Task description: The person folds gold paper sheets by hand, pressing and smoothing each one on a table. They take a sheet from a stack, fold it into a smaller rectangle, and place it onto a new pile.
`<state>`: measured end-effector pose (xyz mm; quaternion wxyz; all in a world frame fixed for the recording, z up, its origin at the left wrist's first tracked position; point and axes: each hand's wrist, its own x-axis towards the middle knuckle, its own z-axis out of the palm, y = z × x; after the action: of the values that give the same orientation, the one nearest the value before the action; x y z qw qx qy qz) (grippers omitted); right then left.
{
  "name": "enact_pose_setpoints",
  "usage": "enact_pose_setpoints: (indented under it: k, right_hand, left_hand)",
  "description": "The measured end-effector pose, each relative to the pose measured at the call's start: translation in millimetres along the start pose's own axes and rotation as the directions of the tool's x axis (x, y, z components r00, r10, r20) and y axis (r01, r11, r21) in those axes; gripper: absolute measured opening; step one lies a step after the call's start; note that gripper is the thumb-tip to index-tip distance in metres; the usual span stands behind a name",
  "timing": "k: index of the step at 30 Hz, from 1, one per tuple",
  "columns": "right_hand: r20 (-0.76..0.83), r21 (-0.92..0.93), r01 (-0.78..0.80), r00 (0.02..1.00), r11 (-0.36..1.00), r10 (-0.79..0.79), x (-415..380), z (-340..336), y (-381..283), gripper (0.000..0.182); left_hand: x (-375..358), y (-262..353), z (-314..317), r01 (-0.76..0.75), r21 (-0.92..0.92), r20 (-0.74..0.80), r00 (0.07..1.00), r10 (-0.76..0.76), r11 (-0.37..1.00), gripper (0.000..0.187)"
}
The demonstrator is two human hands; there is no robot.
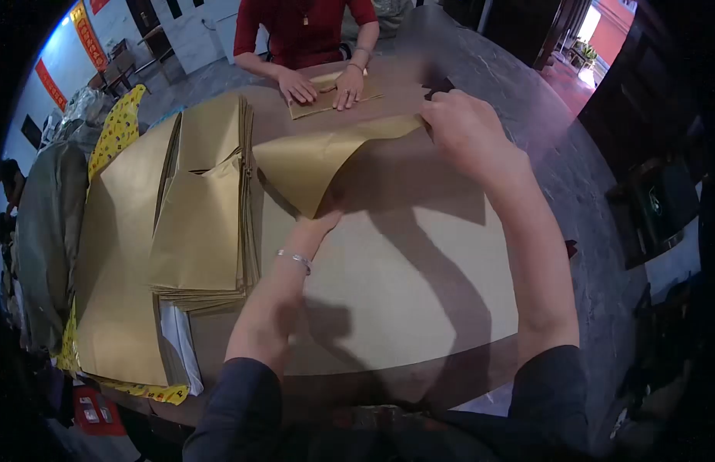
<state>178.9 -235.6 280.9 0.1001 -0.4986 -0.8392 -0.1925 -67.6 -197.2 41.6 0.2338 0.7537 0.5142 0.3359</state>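
A large sheet of brown paper (334, 150) is lifted and curved above the table. Its far right corner is pinched in my right hand (461, 127), whose fingers are closed. My left hand (327, 219) reaches to the sheet's lower edge; the paper and shadow hide most of its fingers. Under both arms lies a large pale flat sheet (396, 285). Left of my left hand sits a stack of folded brown paper pieces (200, 239), and beyond it more large brown sheets (119, 269).
Across the table a person in red presses both hands on a folded brown paper (334, 100). Yellow patterned cloth (119, 127) shows at the table's left edge. A grey-green covered heap (53, 239) stands at the left, a dark chair (654, 200) at the right.
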Motion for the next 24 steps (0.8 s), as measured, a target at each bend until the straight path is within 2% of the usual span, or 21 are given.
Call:
enact_pose_setpoints:
  k: [2,3,5,6,8,9,11,12,13,14,15,17,19,20,21,22,23,24]
  right_hand:
    - [0.011,0.039,-0.031,0.999,0.999,0.031,0,5,-2,0.012]
    - [0.010,0.040,-0.015,1.000,0.999,0.015,0,7,-4,0.012]
    - [0.009,0.033,0.003,1.000,0.999,-0.003,-3,10,-7,0.013]
    - [-0.005,0.053,0.012,1.000,0.999,-0.012,-6,12,-10,0.013]
    - [-0.015,0.073,0.017,1.000,0.997,-0.016,-9,16,-9,0.013]
    - [0.015,0.044,0.007,1.000,0.999,-0.007,-9,20,-8,0.015]
    - [0.050,0.022,-0.005,0.999,1.000,0.004,-11,28,-8,0.017]
    - [0.021,0.021,-0.006,1.000,1.000,0.005,-14,34,-9,0.016]
    - [-0.005,0.024,-0.007,1.000,1.000,0.007,-17,39,-12,0.015]
    - [0.001,0.034,-0.009,1.000,0.999,0.009,-23,44,-15,0.015]
    - [0.005,0.040,-0.013,1.000,0.999,0.013,-29,46,-19,0.015]
    - [0.014,0.057,-0.021,1.000,0.998,0.020,-47,52,-28,0.014]
    - [-0.054,0.073,-0.028,0.998,0.997,0.032,-74,64,-36,0.013]
    - [-0.047,0.082,-0.029,0.998,0.996,0.033,-87,72,-39,0.013]
    - [0.045,0.071,-0.056,0.998,0.996,0.052,-101,80,-42,0.015]
    - [0.134,0.055,-0.079,0.988,0.995,0.071,-115,87,-43,0.018]
    - [0.135,0.054,-0.073,0.989,0.996,0.065,-129,92,-46,0.018]
    - [0.099,0.063,-0.068,0.993,0.996,0.061,-144,96,-49,0.021]
  left_hand:
    - [-2,37,15,-0.116,0.375,0.030,0.993,0.114,0.920,0.056]
    - [3,42,21,-0.122,0.373,0.032,0.992,0.118,0.920,0.056]
    - [20,44,32,-0.363,0.459,0.126,0.930,0.346,0.811,0.056]
    - [30,42,32,-0.367,0.454,0.124,0.929,0.350,0.812,0.056]
    - [50,32,30,-0.222,0.402,0.144,0.973,0.178,0.888,0.057]
    - [59,17,31,-0.223,0.400,0.148,0.973,0.178,0.889,0.057]
    - [71,-51,55,-0.168,0.519,-0.018,0.978,0.207,0.838,0.058]
    - [72,-86,64,-0.166,0.518,-0.012,0.980,0.201,0.839,0.058]
    - [68,-121,73,-0.127,0.107,-0.113,0.984,0.139,0.986,0.059]
    - [61,-128,73,-0.094,-0.327,-0.182,0.983,0.035,0.940,0.060]
    - [53,-133,74,-0.084,-0.325,-0.176,0.984,0.028,0.942,0.060]
    - [22,-98,48,-0.049,-0.177,-0.218,0.976,0.009,0.983,0.062]
    - [-18,-59,22,-0.003,-0.026,-0.253,0.967,-0.004,1.000,0.065]
    - [-35,-56,19,0.020,0.048,-0.275,0.962,-0.006,0.999,0.067]
    - [-51,-53,18,0.029,0.047,-0.271,0.962,-0.015,0.998,0.067]
    - [-65,-59,17,0.001,0.007,-0.398,0.917,0.002,1.000,0.063]
    - [-79,-59,17,-0.034,-0.028,-0.522,0.853,0.015,0.999,0.059]
    - [-107,15,1,0.359,-0.061,-0.390,0.850,-0.354,0.931,0.058]
